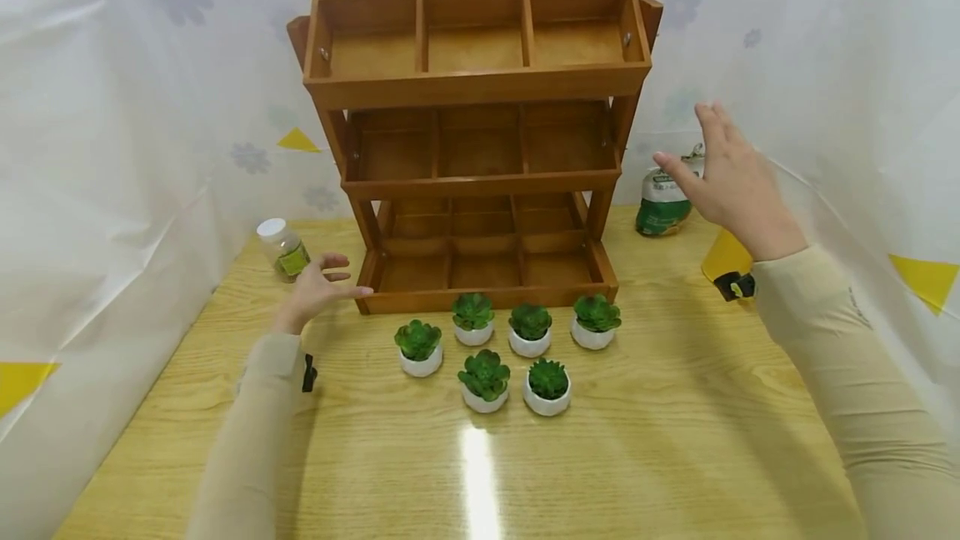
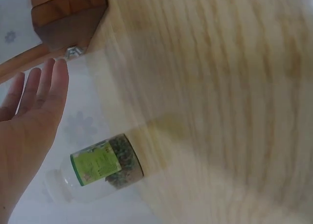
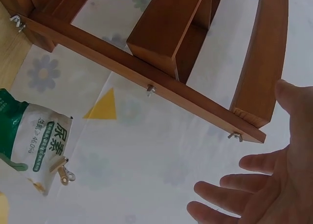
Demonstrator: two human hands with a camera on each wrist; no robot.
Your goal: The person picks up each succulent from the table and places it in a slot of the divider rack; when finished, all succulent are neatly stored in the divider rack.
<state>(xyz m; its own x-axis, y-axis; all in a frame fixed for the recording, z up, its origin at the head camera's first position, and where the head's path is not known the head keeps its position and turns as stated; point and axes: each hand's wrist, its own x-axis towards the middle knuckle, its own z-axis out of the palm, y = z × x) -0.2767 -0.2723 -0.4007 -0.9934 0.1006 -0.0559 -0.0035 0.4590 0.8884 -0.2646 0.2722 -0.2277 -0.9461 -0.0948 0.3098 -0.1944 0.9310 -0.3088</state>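
A brown wooden shelf (image 1: 480, 90) with three tiers of divided compartments stands at the back of the table, its compartments bare. My left hand (image 1: 318, 290) is beside its lower left corner, a fingertip right at the edge in the head view. The left wrist view shows the fingers (image 2: 44, 84) straight, near a wing nut (image 2: 74, 52) on the frame. My right hand (image 1: 738, 186) is raised off the shelf's right side, fingers spread and holding nothing. In the right wrist view, its thumb overlaps the end of the top tier (image 3: 261, 62).
Several potted succulents (image 1: 484, 375) in white pots stand before the shelf. A clear jar (image 1: 283, 250) with a white lid is behind my left hand. Past the right hand are a green-and-white bag (image 1: 663, 205) with a clip and a yellow object (image 1: 723, 257), partly behind the sleeve.
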